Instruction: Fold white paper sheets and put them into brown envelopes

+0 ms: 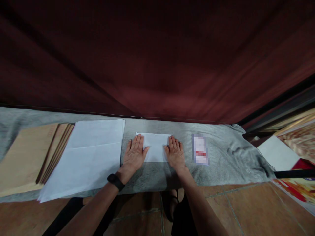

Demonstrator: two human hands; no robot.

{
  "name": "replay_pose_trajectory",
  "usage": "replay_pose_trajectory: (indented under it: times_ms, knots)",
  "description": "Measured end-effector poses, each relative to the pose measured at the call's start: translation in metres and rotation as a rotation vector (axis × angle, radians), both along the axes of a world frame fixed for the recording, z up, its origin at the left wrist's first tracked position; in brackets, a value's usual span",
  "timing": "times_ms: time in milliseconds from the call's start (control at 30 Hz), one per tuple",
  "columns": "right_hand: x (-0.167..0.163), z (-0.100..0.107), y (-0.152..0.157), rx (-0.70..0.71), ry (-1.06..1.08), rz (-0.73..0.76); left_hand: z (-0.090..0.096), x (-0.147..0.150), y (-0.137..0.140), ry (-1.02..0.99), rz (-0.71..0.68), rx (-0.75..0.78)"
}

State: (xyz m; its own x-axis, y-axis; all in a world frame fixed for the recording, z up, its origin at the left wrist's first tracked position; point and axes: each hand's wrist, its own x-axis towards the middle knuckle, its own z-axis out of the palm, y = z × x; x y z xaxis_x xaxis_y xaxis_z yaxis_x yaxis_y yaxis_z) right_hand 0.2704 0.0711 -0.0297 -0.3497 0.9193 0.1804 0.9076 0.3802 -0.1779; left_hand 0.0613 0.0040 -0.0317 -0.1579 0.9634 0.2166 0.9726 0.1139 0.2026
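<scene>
A folded white sheet of paper [156, 147] lies on the grey cloth [152, 177] in front of me. My left hand [135, 152] rests flat on its left end, fingers stretched forward and thumb pointing inward. On the right end, my right hand [175, 152] presses down the same way, palm down with the fingers extended. Between the two hands the paper's middle is bare. Both palms hide the sheet's side edges. A stack of larger white sheets [91, 154], with a crease across the top one, sits left of my left hand.
Several brown paper envelopes [29, 150] lie fanned at the far left. Right of my right hand is a small blurred packet [200, 149] with a red band. A dark red curtain [157, 65] hangs behind the cloth. Printed boards and a white sheet [279, 152] stand at the right.
</scene>
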Motion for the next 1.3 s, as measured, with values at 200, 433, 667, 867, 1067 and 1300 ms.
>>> replay_pose_trajectory:
  times_ms: [200,433,667,867,1067,1300]
  knots:
    - [-0.04,0.018,-0.006,-0.015,0.204,0.083,0.0,0.023,0.01,-0.004,-0.062,0.091]
    - [-0.076,0.009,-0.005,-0.165,0.302,0.209,-0.026,0.035,0.02,0.019,-0.237,0.147]
    - [-0.041,-0.005,0.01,-0.057,0.111,0.155,-0.005,0.02,0.008,0.017,-0.114,0.045]
    - [-0.019,0.0,0.025,-0.064,0.062,0.047,-0.003,-0.009,-0.021,-0.081,0.005,-0.009]
    - [-0.022,0.019,0.036,-0.157,0.048,0.003,0.004,-0.025,-0.034,-0.258,0.056,-0.021]
    - [-0.025,0.037,0.044,-0.337,0.204,-0.129,0.015,-0.028,-0.023,-0.315,0.105,-0.027]
